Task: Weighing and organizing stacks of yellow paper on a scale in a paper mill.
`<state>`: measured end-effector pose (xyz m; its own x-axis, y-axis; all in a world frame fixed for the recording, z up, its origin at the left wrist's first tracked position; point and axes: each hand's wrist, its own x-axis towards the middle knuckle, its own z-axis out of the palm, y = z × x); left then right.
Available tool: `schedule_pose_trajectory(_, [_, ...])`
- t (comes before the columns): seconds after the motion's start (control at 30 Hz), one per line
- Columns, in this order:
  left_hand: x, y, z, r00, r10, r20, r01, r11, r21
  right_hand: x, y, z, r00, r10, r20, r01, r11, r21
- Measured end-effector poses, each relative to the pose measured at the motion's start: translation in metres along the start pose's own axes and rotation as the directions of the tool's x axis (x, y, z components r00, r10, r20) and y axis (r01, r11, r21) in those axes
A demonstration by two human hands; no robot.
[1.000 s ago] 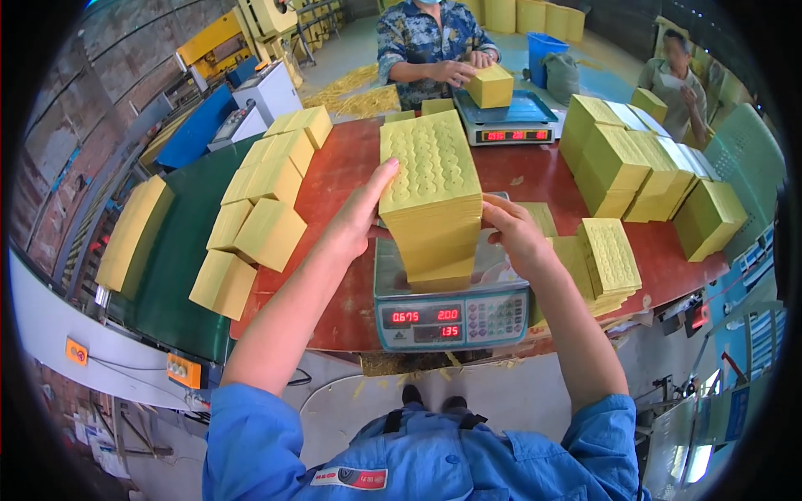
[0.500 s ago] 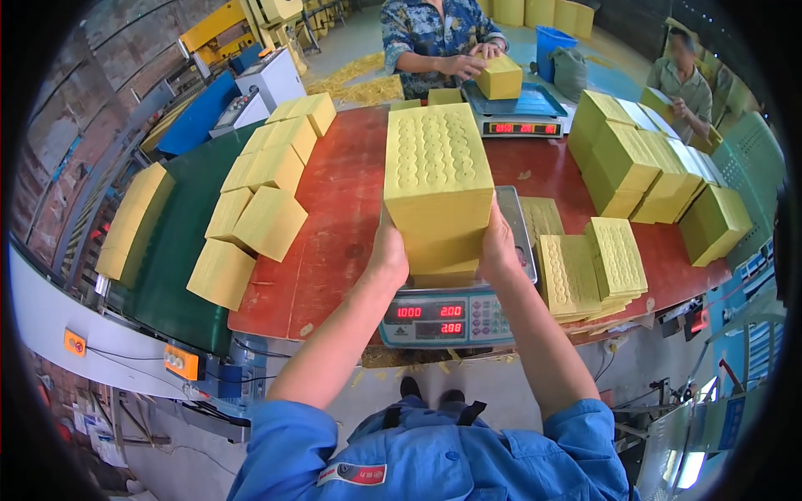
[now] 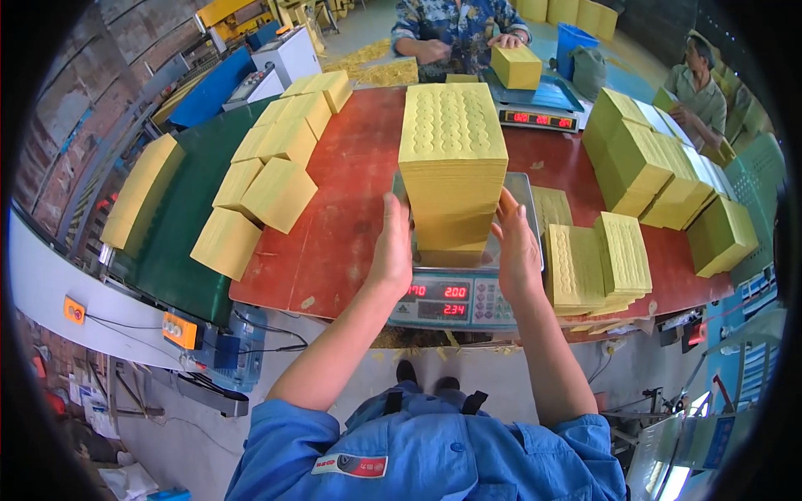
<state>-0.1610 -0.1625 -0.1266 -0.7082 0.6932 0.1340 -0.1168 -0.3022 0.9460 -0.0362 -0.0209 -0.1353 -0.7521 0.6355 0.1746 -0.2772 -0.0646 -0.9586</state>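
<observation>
A tall stack of yellow paper sheets [image 3: 455, 192], embossed with scalloped patterns on top, stands upright on the platform of a digital scale [image 3: 484, 299] in front of me. My left hand [image 3: 393, 246] is upright beside the stack's left side, fingers straight and not wrapped around it. On the other side my right hand [image 3: 518, 250] is open, its fingers spread close to the paper; whether the fingertips touch cannot be made out. Red digits glow on the scale's panel. Just right of the scale lie lower stacks of embossed yellow paper [image 3: 625, 255].
A red table [image 3: 351, 175] carries the scale. Yellow paper blocks line a green conveyor belt [image 3: 180, 209] at left, and more blocks [image 3: 631, 167] stand at right. Across the table a co-worker [image 3: 459, 37] rests a hand on a block on a second scale [image 3: 539, 96]. Another person [image 3: 702, 92] sits far right.
My hands have loosened from the stack and opened beside it. The scale's reading has changed. The co-worker's one hand has left the block, and the view has shifted slightly.
</observation>
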Motion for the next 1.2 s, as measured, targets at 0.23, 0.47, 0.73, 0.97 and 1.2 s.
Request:
schedule_pose_trajectory(0.23, [-0.033, 0.007, 0.009, 0.993, 0.044, -0.108, -0.037, 0.997, 0.066, -0.028, -0.007, -0.008, 1.0, 0.028, -0.014, -0.028, 0.999, -0.022])
schedule_pose_trajectory(0.47, [-0.053, 0.009, -0.002, 0.98, 0.096, -0.173, -0.086, 0.994, 0.066, -0.049, -0.012, -0.014, 0.999, 0.03, -0.019, -0.03, 1.0, 0.005])
schedule_pose_trajectory(0.73, [-0.061, 0.017, 0.006, 0.967, 0.145, -0.209, -0.126, 0.987, 0.101, -0.061, -0.019, -0.019, 0.999, 0.024, -0.029, -0.022, 0.998, 0.065])
schedule_pose_trajectory(0.97, [-0.05, 0.027, 0.011, 0.943, 0.235, -0.236, -0.217, 0.971, 0.101, -0.057, -0.016, -0.024, 0.998, 0.048, -0.048, -0.043, 0.994, 0.105])
schedule_pose_trajectory(1.2, [-0.012, 0.082, 0.024, 0.653, 0.744, 0.139, -0.578, 0.372, 0.726, -0.057, -0.026, -0.015, 1.0, -0.006, -0.01, 0.008, 0.98, 0.199])
